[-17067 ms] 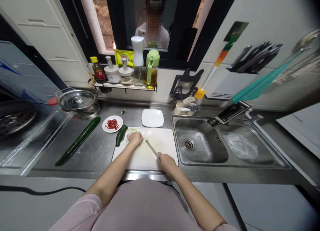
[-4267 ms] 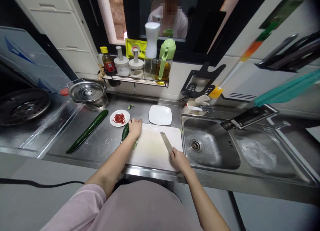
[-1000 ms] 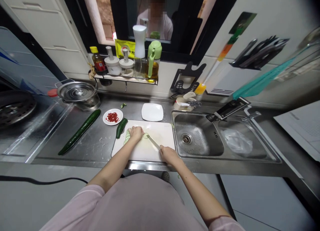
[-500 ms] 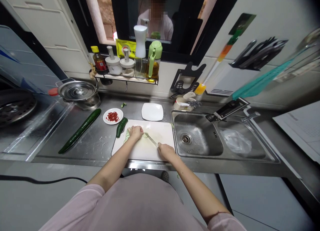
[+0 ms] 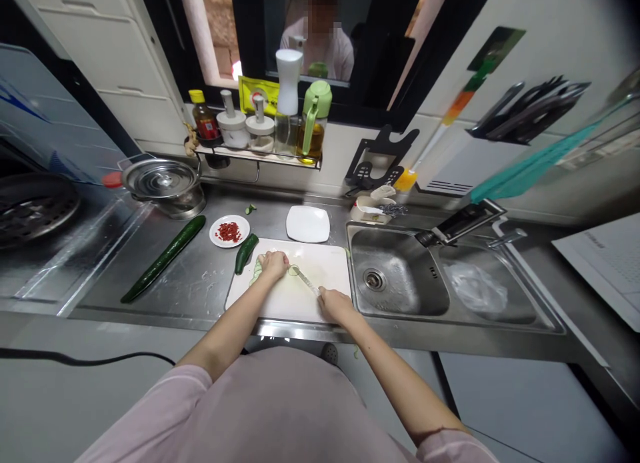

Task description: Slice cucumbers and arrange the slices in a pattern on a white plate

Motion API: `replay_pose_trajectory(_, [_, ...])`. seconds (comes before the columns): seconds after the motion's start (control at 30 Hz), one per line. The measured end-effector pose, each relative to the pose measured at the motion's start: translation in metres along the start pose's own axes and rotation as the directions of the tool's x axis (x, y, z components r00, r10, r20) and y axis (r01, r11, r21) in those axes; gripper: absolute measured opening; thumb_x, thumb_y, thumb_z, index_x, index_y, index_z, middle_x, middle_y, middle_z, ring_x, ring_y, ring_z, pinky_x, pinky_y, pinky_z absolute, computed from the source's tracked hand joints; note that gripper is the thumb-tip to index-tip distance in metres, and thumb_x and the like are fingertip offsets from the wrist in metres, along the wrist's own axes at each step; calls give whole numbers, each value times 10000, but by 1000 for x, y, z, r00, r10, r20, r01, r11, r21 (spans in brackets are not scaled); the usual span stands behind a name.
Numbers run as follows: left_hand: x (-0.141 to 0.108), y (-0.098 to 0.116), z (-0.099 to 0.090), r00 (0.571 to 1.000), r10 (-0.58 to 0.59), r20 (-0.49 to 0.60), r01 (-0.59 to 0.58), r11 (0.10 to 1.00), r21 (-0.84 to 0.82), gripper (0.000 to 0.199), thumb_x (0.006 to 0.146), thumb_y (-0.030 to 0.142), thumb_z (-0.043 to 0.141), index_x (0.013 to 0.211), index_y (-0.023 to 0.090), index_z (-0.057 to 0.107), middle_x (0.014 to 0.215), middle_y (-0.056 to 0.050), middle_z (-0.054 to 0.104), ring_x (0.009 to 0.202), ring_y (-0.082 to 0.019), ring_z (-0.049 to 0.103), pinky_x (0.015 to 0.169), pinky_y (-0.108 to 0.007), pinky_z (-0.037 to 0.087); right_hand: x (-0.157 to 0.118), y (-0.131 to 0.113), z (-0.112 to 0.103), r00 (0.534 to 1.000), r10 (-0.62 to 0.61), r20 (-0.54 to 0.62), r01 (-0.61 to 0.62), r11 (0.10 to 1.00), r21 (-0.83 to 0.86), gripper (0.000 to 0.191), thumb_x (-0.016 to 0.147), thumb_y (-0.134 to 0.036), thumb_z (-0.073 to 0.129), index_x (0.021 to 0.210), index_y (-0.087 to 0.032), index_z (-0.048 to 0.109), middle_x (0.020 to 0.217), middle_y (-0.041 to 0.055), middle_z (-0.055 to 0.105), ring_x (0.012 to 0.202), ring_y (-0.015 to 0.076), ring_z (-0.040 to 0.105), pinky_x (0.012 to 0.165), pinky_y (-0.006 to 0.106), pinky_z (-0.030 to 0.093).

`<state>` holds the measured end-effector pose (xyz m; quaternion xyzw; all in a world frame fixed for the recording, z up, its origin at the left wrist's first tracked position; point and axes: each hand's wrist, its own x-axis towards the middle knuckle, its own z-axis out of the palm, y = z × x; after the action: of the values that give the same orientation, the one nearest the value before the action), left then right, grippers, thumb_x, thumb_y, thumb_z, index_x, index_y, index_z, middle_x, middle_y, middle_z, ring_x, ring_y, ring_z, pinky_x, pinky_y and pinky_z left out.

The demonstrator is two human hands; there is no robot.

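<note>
At the far left, a dark round pan or burner cover sits beyond the steel counter, and a lidded metal pot stands on the counter near the wall. Just below the pot, a long whole cucumber lies slanted, its upper end toward the wall. To its right is a small round plate holding chopped red pieces, with green scraps on the counter above it, near the wall. The short cucumber piece lies tilted along the left edge of the white cutting board. On the board's left part, pale green slices lie partly under the left hand. The fingers of that hand are bunched low over the board; whether they are clamped on anything cannot be told, as the hand covers what is below. Just right of its fingertips, a single round slice lies at the tip of the knife. A square white plate lies empty on the counter just above the board. The right hand is closed around the knife's handle over the board's right part, the blade pointing up and left toward the left hand. Right of the board is the sink basin, and a second basin farther right holds a clear plastic bag.
</note>
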<state>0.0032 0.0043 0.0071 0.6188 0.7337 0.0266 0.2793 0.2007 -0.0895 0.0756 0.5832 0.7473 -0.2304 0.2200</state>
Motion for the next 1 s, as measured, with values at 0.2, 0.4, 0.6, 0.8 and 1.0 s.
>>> replay_pose_trajectory(0.2, [2,-1,1,1000,3,2,-3,1000,-11,96,742,304,638,809,257,688,1002,-69,713,1151,-295,486,927,-425,251,1,-1,-1,1000,-4,-8,4,1000,-6,327,963,-273,334,1192,-162,539,1087,174,680,1011,262,645,758,328,437])
replay_pose_trajectory(0.4, [2,0,1,1000,-1,2,1,1000,5,100,739,290,627,814,265,690,1008,-63,716,1134,-293,495,935,-437,256,-1,2,1,1000,0,-10,0,1000,-3,340,966,-280,322,1194,-165,547,1093,173,681,1025,260,644,775,329,442])
replay_pose_trajectory(0.6, [1,0,0,1000,-2,0,2,1000,1,99,740,302,634,811,269,694,1005,-59,716,1133,-291,500,936,-431,261,2,1,3,1000,-6,-20,6,1000,1,349,957,-268,320,1205,-159,540,1091,175,682,1020,272,646,770,339,449])
replay_pose_trajectory(0.8, [1,0,-1,1000,3,7,-3,1000,1,87,729,295,647,797,264,692,991,-65,718,1133,-293,512,942,-433,259,0,2,3,1000,-7,-25,7,1000,8,342,961,-289,325,1188,-166,548,1087,163,684,1014,264,648,770,330,448])
replay_pose_trajectory(1.0, [2,1,-2,1000,0,16,0,1000,16,77,730,299,651,790,270,691,999,-57,717,1121,-288,521,940,-434,265,-1,0,1,1000,9,-18,-9,1000,22,341,966,-265,321,1206,-171,543,1108,170,678,1032,249,641,789,326,441])
